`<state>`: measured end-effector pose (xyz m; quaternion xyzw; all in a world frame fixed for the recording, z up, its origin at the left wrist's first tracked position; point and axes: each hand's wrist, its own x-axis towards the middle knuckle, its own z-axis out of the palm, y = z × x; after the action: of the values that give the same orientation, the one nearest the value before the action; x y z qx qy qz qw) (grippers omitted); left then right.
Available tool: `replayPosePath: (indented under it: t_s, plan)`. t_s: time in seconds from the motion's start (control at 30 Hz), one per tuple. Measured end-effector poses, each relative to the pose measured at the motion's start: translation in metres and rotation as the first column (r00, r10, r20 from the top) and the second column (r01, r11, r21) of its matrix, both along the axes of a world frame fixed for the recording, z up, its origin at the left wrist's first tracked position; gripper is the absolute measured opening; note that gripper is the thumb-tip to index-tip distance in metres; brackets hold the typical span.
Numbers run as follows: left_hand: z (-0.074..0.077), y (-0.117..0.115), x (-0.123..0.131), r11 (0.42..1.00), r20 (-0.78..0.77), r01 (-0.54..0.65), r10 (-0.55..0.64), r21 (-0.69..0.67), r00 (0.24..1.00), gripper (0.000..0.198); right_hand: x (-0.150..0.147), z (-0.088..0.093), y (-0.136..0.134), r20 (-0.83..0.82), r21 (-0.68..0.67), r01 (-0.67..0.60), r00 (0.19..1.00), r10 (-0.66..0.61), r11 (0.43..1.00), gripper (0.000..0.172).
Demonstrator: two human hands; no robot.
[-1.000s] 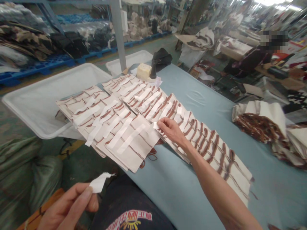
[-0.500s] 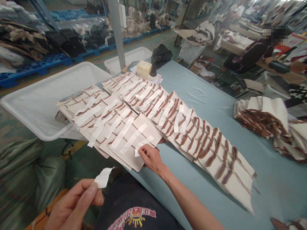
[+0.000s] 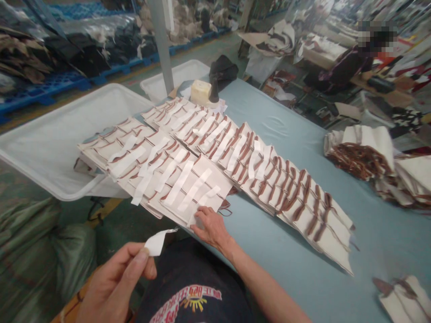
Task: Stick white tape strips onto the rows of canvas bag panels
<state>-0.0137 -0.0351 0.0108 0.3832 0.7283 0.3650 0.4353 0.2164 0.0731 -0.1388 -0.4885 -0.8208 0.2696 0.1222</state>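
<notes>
My left hand (image 3: pixel 117 273) pinches a short white strip (image 3: pixel 157 242) between thumb and fingertips, above my lap. My right hand (image 3: pixel 213 229) lies at the near edge of the front stack of cream pieces (image 3: pixel 218 170), fingers apart and touching the top piece. Just beyond its fingertips, a white strip (image 3: pixel 209 195) rests on that piece. More white strips cross the overlapping cream pieces, which have brown cords or edging. A second long row of cream pieces (image 3: pixel 269 193) fans out beside the first, running down to the right.
A blue-covered table (image 3: pixel 276 260) bears the rows. Left of it stands a white tub (image 3: pixel 77 116); green sacks (image 3: pixel 63 246) lie below. A yellowish block (image 3: pixel 200 92) and a black cloth (image 3: pixel 223 68) sit at the far end. Folded bundles (image 3: pixel 360 148) lie right. A person (image 3: pixel 343 72) sits beyond.
My right hand has let go of the white strip's end, opened, and drawn slightly back toward me. My left hand, still pinching its strip, has shifted slightly right. The view has tilted a little.
</notes>
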Motion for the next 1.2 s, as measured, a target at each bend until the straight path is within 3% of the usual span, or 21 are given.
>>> replayPosePath:
  t_s: [0.13,0.23,0.3,0.33,0.37,0.4,0.43,0.47,0.5,0.53,0.6,0.67,0.73,0.77,0.9,1.03,1.2]
  plan:
    - [0.007,0.002,-0.006,0.996,0.15,0.093,-0.094,0.014,0.984,0.052,-0.007,0.008,-0.018,0.006,0.034,0.056,0.998,-0.057,0.998,0.032]
    - [0.018,0.006,0.0,0.997,0.208,0.072,-0.075,0.022,0.975,0.046,-0.008,0.032,-0.033,-0.03,0.077,0.215,0.977,-0.213,0.974,0.031]
    - [0.025,0.01,0.006,0.999,0.249,0.04,-0.044,0.021,0.968,0.039,-0.01,0.056,-0.046,-0.131,-0.026,0.371,0.919,-0.371,0.928,0.027]
    - [0.027,0.011,0.008,0.999,0.265,0.04,-0.044,0.021,0.963,0.036,-0.012,0.069,-0.053,-0.196,-0.185,0.419,0.871,-0.451,0.889,0.032]
    - [0.028,0.012,0.011,0.999,0.278,0.049,-0.054,0.022,0.959,0.034,-0.015,0.081,-0.059,-0.254,-0.416,0.391,0.817,-0.518,0.821,0.045]
    - [0.028,0.013,0.013,0.997,0.288,0.069,-0.074,0.025,0.955,0.034,-0.019,0.092,-0.065,-0.313,-0.655,0.273,0.75,-0.582,0.704,0.061]
    - [0.029,0.014,0.016,0.995,0.298,0.097,-0.101,0.03,0.949,0.035,-0.025,0.102,-0.07,-0.36,-0.83,0.085,0.672,-0.647,0.551,0.073]
    - [0.028,0.015,0.018,0.992,0.309,0.126,-0.13,0.032,0.942,0.036,-0.031,0.109,-0.073,-0.392,-0.907,-0.112,0.581,-0.714,0.407,0.08]
    - [0.028,0.015,0.02,0.987,0.319,0.157,-0.159,0.031,0.934,0.037,-0.037,0.114,-0.074,-0.402,-0.913,-0.272,0.481,-0.779,0.303,0.083]
    - [0.028,0.016,0.022,0.981,0.331,0.193,-0.191,0.029,0.924,0.038,-0.042,0.117,-0.072,-0.391,-0.895,-0.368,0.379,-0.839,0.251,0.08]
    - [0.025,0.014,0.026,0.965,0.362,0.263,-0.25,0.015,0.898,0.041,-0.049,0.118,-0.065,-0.339,-0.89,-0.378,0.173,-0.925,0.256,0.064]
    - [0.019,0.011,0.029,0.947,0.379,0.32,-0.293,-0.007,0.878,0.044,-0.048,0.116,-0.054,-0.295,-0.921,-0.266,-0.005,-0.956,0.285,0.054]
    - [0.007,0.009,0.032,0.934,0.368,0.356,-0.32,-0.03,0.873,0.046,-0.039,0.113,-0.043,-0.306,-0.937,-0.144,-0.106,-0.946,0.319,0.051]
    - [-0.001,0.008,0.033,0.928,0.354,0.371,-0.333,-0.042,0.874,0.047,-0.033,0.111,-0.037,-0.333,-0.936,-0.083,-0.108,-0.937,0.342,0.051]
    - [-0.045,0.016,0.045,0.897,0.344,0.433,-0.38,-0.088,0.858,0.049,0.002,0.096,-0.017,-0.413,-0.901,0.117,0.056,-0.909,0.417,0.052]
    - [-0.089,0.029,0.071,0.929,0.352,0.344,-0.28,-0.134,0.893,0.05,0.034,0.065,0.01,-0.405,-0.878,0.188,0.199,-0.892,0.44,0.052]
    - [-0.131,0.033,0.098,0.958,0.329,0.22,-0.15,-0.186,0.932,0.05,0.065,0.024,0.048,-0.389,-0.829,0.258,0.37,-0.844,0.496,0.035]
